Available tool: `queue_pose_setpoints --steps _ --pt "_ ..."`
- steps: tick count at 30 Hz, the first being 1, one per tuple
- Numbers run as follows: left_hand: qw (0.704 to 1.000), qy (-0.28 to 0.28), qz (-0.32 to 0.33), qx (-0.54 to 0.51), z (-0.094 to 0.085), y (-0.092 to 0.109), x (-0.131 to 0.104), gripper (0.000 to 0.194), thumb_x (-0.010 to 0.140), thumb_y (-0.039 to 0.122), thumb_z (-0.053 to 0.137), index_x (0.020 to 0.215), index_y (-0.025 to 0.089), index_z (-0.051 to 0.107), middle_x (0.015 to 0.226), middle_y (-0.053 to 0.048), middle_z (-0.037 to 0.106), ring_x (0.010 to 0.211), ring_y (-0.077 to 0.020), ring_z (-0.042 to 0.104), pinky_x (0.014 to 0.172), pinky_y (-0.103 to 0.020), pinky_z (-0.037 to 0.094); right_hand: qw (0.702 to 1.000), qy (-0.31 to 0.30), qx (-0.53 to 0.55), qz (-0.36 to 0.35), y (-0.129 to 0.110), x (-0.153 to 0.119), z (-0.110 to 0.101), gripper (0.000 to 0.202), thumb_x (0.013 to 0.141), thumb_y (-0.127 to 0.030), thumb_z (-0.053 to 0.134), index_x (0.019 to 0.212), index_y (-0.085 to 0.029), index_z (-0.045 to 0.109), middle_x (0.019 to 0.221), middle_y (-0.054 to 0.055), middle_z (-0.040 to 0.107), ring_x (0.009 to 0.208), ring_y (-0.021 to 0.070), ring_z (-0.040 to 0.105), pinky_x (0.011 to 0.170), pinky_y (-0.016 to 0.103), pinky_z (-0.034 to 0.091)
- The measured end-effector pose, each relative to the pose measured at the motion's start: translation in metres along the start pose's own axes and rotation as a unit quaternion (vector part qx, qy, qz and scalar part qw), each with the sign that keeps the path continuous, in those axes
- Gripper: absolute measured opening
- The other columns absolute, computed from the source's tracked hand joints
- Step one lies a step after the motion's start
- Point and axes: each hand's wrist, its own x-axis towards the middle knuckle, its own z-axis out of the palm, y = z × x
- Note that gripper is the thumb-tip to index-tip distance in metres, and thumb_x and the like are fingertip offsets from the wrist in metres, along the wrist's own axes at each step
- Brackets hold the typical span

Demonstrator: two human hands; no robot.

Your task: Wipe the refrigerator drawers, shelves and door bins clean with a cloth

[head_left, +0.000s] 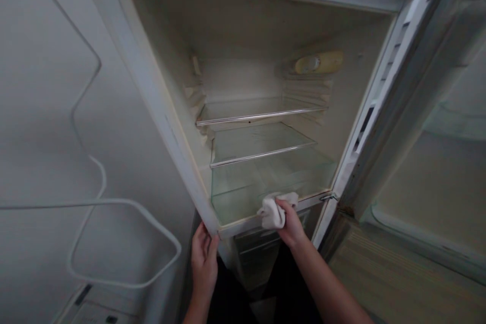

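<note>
The refrigerator [159,116] fills most of my view, straight ahead of both hands, its lower left front corner at my left hand [204,258] and its lower front rim at my right hand [291,220]. Its door [436,177] stands swung wide on the right, and a pale wall [34,126] runs down the left. Inside the main compartment I see an upper glass shelf [250,106], a second glass shelf [261,139] just below it, each with a bright front trim, and a glass panel [243,207] lying across the bottom. Below the rim is a darker lower section [261,258]; its contents are too dim for me to make out. A white cord [114,201] hangs in loose bends in front of the wall. High on the compartment's right side sits a yellowed rounded cover [330,62]. At the corner, my left hand has its thumb on the front face and its slightly curled fingers round the outer side, thumb and fingers apart; how hard it presses, I cannot tell. My right hand is clamped on a crumpled white cloth [274,214], thumb on top, the cloth bunched at its fingers and lying over the rim near the middle.
</note>
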Motion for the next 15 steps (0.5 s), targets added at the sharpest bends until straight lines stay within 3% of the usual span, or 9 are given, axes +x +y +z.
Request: queue_pose_setpoints --steps 2,6,8,12,15 --pt "0.999 0.005 0.036 0.010 -0.001 0.015 -0.004 0.057 0.088 0.047 0.070 0.139 0.026 0.058 0.145 -0.013 0.060 0.134 -0.0301 0.057 0.114 -0.049 0.045 1.000 0.013 0.010 0.018 -0.003 -0.019 -0.006 0.030 0.059 -0.033 0.088 0.077 -0.017 0.070 0.073 -0.002 0.073 0.067 0.0137 0.066 0.066 0.024 0.054" --pt "0.983 0.008 0.184 0.025 0.003 0.055 -0.012 0.058 0.091 0.036 0.066 0.146 0.029 0.050 0.159 -0.010 0.045 0.149 -0.0282 0.039 0.122 -0.048 0.035 0.999 0.018 -0.015 0.043 -0.007 -0.054 -0.020 0.038 0.057 -0.039 0.091 0.080 -0.015 0.073 0.077 0.002 0.075 0.070 0.0163 0.068 0.065 0.026 0.055" --pt "0.970 -0.014 0.241 0.029 0.005 0.073 -0.014 0.055 0.092 0.034 0.064 0.145 0.027 0.052 0.159 -0.011 0.045 0.151 -0.0288 0.036 0.124 -0.050 0.031 0.998 0.029 -0.030 0.045 -0.005 -0.070 -0.025 0.041 0.056 -0.042 0.092 0.081 -0.015 0.074 0.076 0.002 0.075 0.068 0.0167 0.068 0.064 0.026 0.055" --pt "0.957 -0.108 0.263 0.055 0.003 0.087 -0.015 0.037 0.094 0.031 0.060 0.130 0.024 0.061 0.148 -0.012 0.056 0.143 -0.0298 0.047 0.123 -0.055 0.032 0.997 0.040 -0.054 0.028 0.000 -0.093 -0.029 0.042 0.055 -0.043 0.093 0.080 -0.015 0.074 0.077 0.003 0.075 0.069 0.0180 0.070 0.066 0.027 0.056" --pt "0.959 -0.106 0.257 0.060 -0.001 0.084 -0.017 0.023 0.093 0.028 0.060 0.116 0.023 0.063 0.144 -0.011 0.059 0.141 -0.0297 0.050 0.121 -0.056 0.035 0.997 0.051 -0.055 0.021 0.004 -0.102 -0.028 0.041 0.057 -0.044 0.092 0.083 -0.018 0.074 0.083 0.004 0.076 0.079 0.0225 0.072 0.071 0.031 0.058"
